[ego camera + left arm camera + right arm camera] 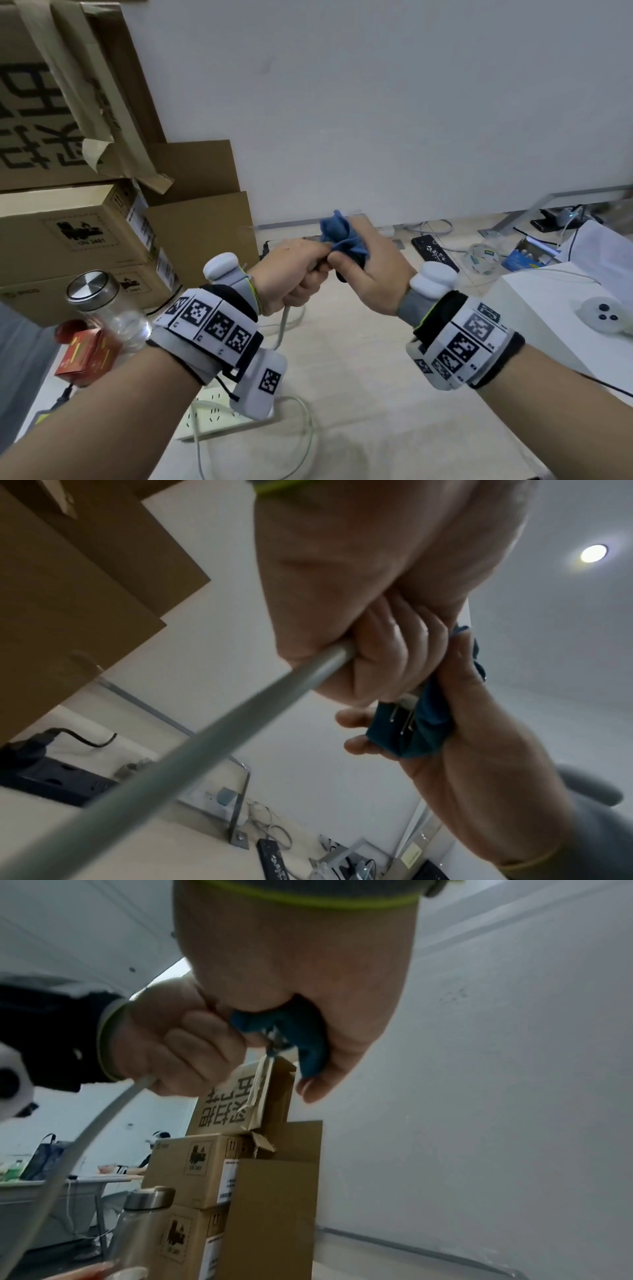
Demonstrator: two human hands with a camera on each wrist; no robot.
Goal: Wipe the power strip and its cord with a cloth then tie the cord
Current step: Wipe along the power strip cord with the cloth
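Note:
My left hand (294, 274) grips the grey cord (284, 325) close to its plug end, held up at chest height. My right hand (363, 270) holds a bunched blue cloth (339, 236) wrapped round the plug. In the left wrist view the plug's metal prongs (402, 721) show against the cloth (424, 723), and the cord (205, 737) runs down from my fist. The right wrist view shows the cloth (301, 1037) in my right hand beside the left fist (192, 1039). The white power strip (212, 411) lies on the table under my left wrist, its cord looping beside it.
Stacked cardboard boxes (75, 219) stand at the left. A clear bottle with a steel lid (106, 308) and a red carton (85, 353) sit at the table's left edge. A white controller (606, 313) lies on the right. Cables and a black strip (435, 253) lie on the floor.

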